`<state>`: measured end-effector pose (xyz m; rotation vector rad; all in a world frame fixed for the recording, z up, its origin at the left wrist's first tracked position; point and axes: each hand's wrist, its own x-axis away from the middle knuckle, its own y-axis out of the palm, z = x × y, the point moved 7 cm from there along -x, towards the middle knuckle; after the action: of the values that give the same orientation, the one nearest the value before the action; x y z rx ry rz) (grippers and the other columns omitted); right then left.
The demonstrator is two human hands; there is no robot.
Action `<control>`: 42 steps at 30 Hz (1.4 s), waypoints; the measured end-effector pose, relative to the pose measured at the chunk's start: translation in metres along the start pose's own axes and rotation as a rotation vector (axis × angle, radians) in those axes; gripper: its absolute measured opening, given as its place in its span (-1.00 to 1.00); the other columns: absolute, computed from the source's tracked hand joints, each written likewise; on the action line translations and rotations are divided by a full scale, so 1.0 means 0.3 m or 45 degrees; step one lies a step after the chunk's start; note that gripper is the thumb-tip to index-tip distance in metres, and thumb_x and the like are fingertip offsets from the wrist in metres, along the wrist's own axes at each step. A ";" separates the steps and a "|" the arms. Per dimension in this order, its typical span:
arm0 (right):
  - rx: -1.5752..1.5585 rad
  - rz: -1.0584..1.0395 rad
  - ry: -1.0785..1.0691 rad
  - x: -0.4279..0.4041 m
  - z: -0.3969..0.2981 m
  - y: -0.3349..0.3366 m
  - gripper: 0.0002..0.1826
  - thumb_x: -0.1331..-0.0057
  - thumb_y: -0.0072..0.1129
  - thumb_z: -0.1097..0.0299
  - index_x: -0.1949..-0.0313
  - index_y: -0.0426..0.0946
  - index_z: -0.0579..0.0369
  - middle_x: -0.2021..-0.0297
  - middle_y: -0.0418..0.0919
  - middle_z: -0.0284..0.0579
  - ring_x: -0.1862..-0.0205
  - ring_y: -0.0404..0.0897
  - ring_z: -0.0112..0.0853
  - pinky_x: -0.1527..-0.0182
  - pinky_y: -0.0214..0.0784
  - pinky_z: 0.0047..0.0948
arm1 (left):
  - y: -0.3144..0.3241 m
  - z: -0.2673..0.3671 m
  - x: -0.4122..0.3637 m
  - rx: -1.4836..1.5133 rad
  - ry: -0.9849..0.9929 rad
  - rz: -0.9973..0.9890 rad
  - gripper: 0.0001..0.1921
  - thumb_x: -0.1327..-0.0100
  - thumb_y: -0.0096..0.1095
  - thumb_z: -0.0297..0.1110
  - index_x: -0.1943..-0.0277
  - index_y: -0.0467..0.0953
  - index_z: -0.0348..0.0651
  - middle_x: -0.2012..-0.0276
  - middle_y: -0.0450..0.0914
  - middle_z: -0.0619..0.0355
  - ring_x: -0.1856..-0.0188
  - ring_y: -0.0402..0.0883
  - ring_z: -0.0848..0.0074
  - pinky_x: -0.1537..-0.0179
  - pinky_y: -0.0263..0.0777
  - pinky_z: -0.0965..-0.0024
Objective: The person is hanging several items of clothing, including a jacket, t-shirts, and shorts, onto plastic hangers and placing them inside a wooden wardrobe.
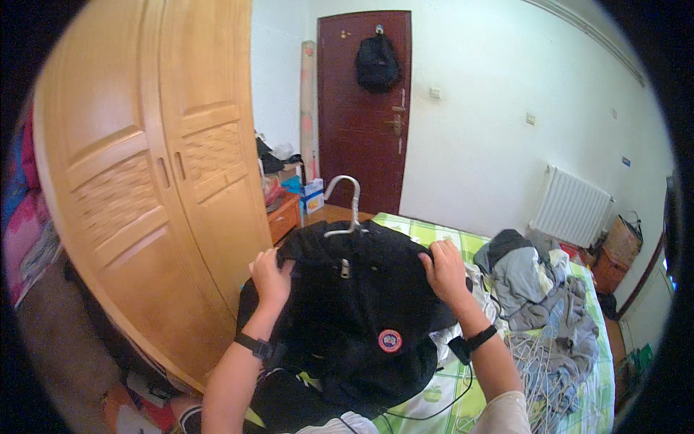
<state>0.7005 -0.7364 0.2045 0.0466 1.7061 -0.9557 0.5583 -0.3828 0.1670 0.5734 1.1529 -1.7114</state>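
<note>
A black zip garment [347, 309] with a round red-and-white badge hangs on a pale clothes hanger [356, 209], whose hook stands up above the collar. My left hand [272, 278] grips the garment's left shoulder. At the right shoulder, my right hand [448, 271] pinches the fabric. A metal zip pull shows below the hanger's neck. Most of the hanger is hidden inside the garment. Both wrists wear black straps.
Wire hangers [534, 374] lie by grey clothes [518, 271] on the bed's green checked sheet [434, 401], right. A wooden wardrobe [209, 217] stands close on the left. Beyond are a dark red door [360, 135] with a black backpack [378, 64] and a white radiator [571, 206].
</note>
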 end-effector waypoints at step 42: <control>-1.661 -1.474 -0.348 0.363 -2.466 0.036 -0.50 -0.48 -0.01 0.13 0.19 0.60 0.47 0.18 0.61 0.48 0.02 0.61 0.25 -0.02 0.43 0.00 | -2.126 -1.213 1.180 0.028 -0.851 0.967 -0.54 -0.54 -0.03 -0.05 -0.33 0.38 -0.12 0.06 0.62 0.13 0.07 0.58 0.46 -0.04 0.44 0.42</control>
<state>0.0789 -0.3253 0.1436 -1.9663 1.7283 -0.3534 -0.2092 -0.1589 0.0078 0.3363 0.3547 -1.1043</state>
